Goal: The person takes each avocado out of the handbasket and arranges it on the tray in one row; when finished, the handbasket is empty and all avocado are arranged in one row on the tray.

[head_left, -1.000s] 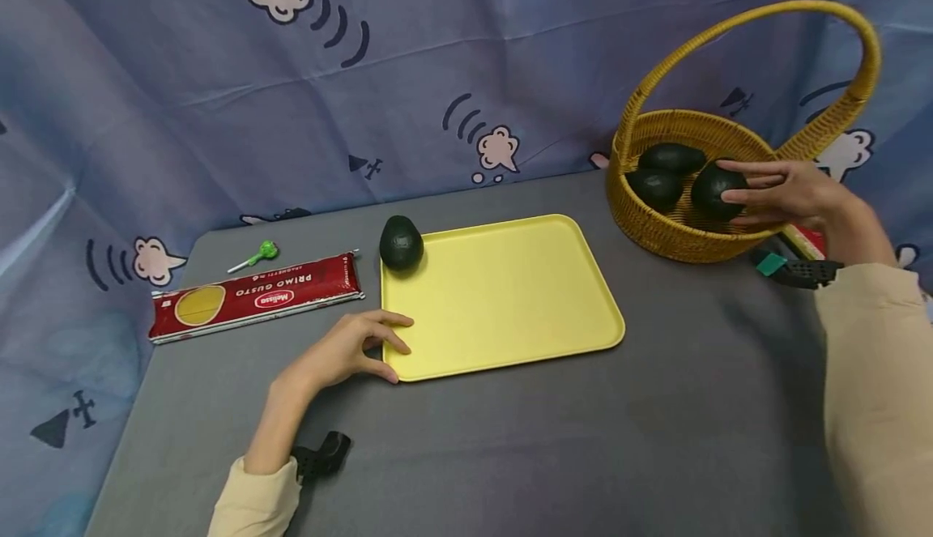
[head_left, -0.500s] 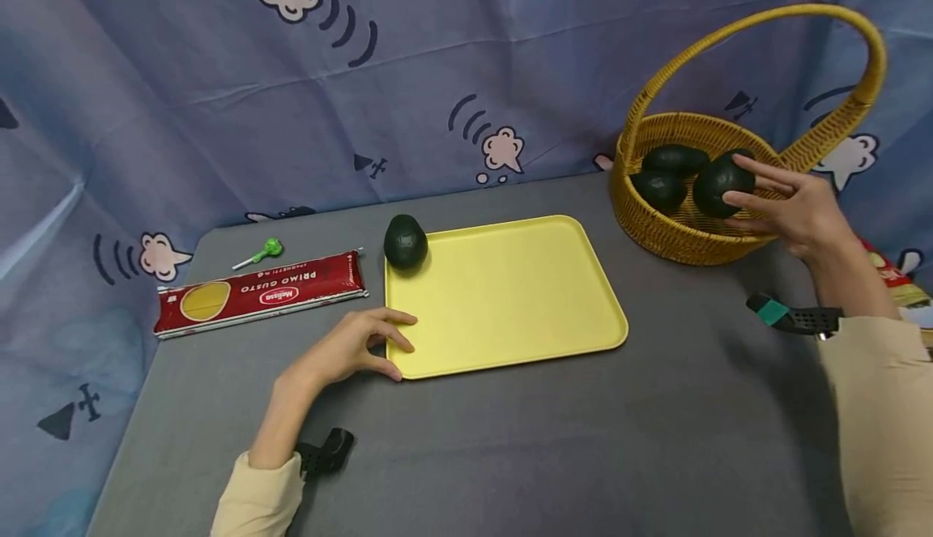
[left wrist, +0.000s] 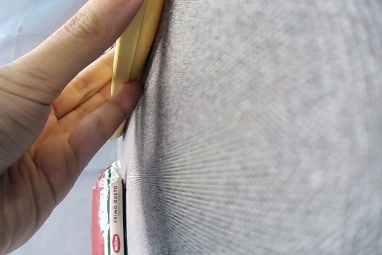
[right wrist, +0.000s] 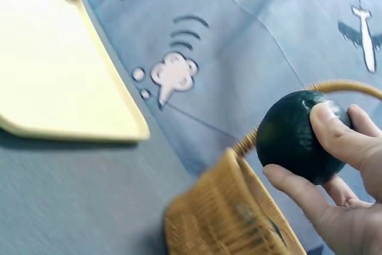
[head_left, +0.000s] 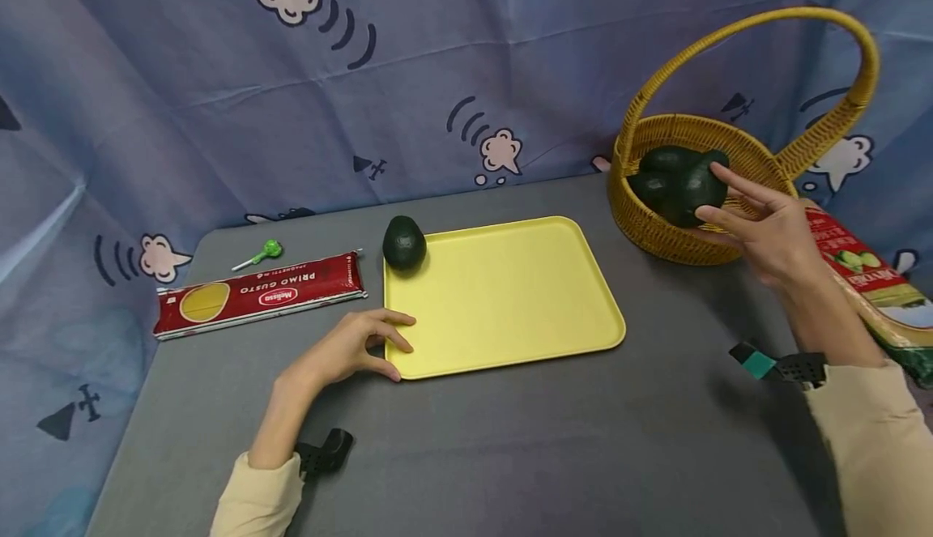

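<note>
A dark green avocado (head_left: 698, 194) is gripped between the thumb and fingers of my right hand (head_left: 778, 236). In the right wrist view, this avocado (right wrist: 295, 138) is up over the rim of the wicker basket (right wrist: 221, 213). Two more avocados lie in the basket, partly hidden behind the held one. My left hand (head_left: 352, 349) holds the near left corner of the yellow tray (head_left: 510, 294); the left wrist view has the thumb and a finger on the tray's rim (left wrist: 134, 46). One avocado (head_left: 404, 244) rests at the tray's far left corner.
Left of the tray lies a red spaghetti packet (head_left: 262, 296), with a green lollipop (head_left: 271, 249) behind it. The basket's tall handle (head_left: 751, 23) arches above it. A red printed bag (head_left: 860, 257) lies at the right, partly behind my right arm. Patterned blue cloth (head_left: 408, 100) hangs behind.
My right hand has lifted the avocado and moved it left and nearer, across the others in the basket. More of the red bag shows. The left hand and tray stay put.
</note>
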Available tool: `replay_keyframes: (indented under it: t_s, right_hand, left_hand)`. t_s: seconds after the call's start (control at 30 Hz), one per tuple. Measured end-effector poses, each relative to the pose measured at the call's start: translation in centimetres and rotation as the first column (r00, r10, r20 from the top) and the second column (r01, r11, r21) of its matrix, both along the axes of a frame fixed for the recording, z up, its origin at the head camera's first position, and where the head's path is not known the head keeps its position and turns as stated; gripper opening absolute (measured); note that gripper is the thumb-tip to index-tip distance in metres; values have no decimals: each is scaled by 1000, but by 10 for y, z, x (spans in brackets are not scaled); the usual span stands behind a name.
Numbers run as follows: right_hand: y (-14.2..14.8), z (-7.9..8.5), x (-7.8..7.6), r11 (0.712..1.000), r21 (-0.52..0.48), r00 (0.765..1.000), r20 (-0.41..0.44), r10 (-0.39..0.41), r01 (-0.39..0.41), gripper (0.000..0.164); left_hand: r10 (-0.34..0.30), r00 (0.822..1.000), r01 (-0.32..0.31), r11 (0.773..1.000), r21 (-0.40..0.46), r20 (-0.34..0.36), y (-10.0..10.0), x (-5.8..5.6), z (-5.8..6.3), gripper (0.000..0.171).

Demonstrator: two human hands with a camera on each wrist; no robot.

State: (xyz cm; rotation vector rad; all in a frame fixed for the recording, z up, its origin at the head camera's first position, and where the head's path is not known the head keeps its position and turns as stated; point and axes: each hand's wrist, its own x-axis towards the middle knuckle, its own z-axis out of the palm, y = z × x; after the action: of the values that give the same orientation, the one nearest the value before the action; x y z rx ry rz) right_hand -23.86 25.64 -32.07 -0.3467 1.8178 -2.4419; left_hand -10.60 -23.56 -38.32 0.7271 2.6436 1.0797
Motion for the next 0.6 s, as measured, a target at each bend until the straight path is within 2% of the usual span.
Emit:
replay_keyframes:
  t_s: [0.33,0.57,0.6]
  right_hand:
    - [-37,-8,8,991,22,989,-65,130,-129,56]
    - [-59,-16,3,968,-37,968,-43,246,-247,58]
    - [-61,-17,2,967,-19,967,-36,252,-253,58]
  left_hand:
    - [2,999,-3,1000,28,35,1,0,-2,31]
    - [5,999,-6,1000,22,33,-1,-1,0,31]
    - [5,999,-6,1000,21,36,-1,-1,0,31]
